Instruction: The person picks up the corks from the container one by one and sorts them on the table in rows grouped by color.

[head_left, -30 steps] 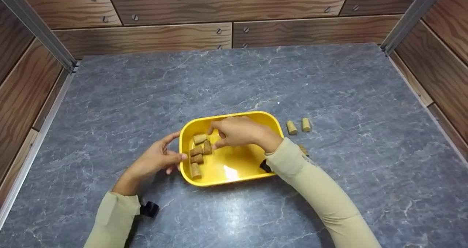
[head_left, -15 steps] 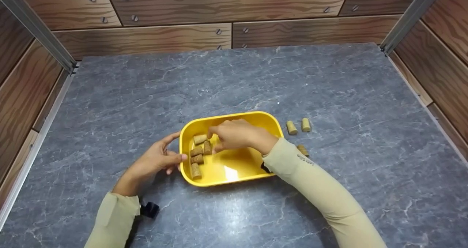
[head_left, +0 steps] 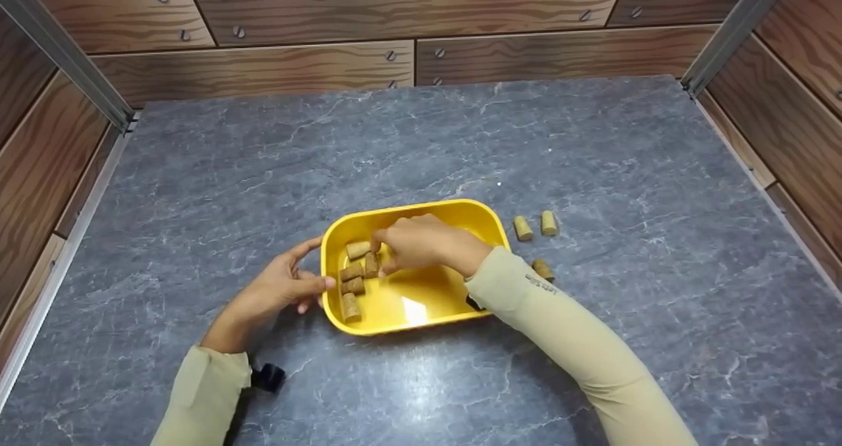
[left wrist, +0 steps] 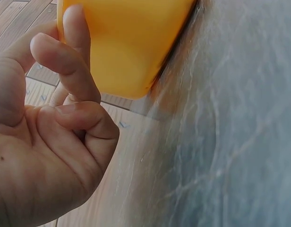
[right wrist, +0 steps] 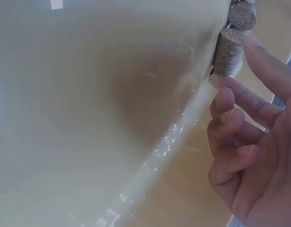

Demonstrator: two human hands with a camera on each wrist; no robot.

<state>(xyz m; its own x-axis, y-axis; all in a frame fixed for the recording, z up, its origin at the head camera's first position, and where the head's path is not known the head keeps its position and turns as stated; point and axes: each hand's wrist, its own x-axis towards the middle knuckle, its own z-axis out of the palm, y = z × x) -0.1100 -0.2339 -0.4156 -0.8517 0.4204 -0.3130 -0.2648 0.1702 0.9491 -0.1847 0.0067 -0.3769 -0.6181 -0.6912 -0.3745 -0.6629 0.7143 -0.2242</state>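
In the head view a yellow plastic tub (head_left: 431, 304) stands on the table, with several corks lying at its left end. My left hand (head_left: 286, 281) holds the tub's left rim, thumb over the edge and the other fingers outside; the left wrist view shows those fingers curled beside the yellow wall (left wrist: 122, 52). Inside the tub, my right hand (head_left: 421, 242) has thumb and index finger at opposite ends of a brown cork (right wrist: 229, 53), pinching it. A paler cork (head_left: 358, 250) lies just beyond it, and another cork (head_left: 351, 308) sits nearest the front wall.
To the right of the tub, two pale corks (head_left: 548, 223) and a darker cork (head_left: 543, 270) lie on the grey marbled table (head_left: 316, 150). The darker one is close to the right sleeve (head_left: 559, 314). Wood-patterned panels (head_left: 296, 5) enclose the back and sides.
My right hand has drawn slightly left and its fingers have come closer around the brown cork. The left hand and the tub keep their place.
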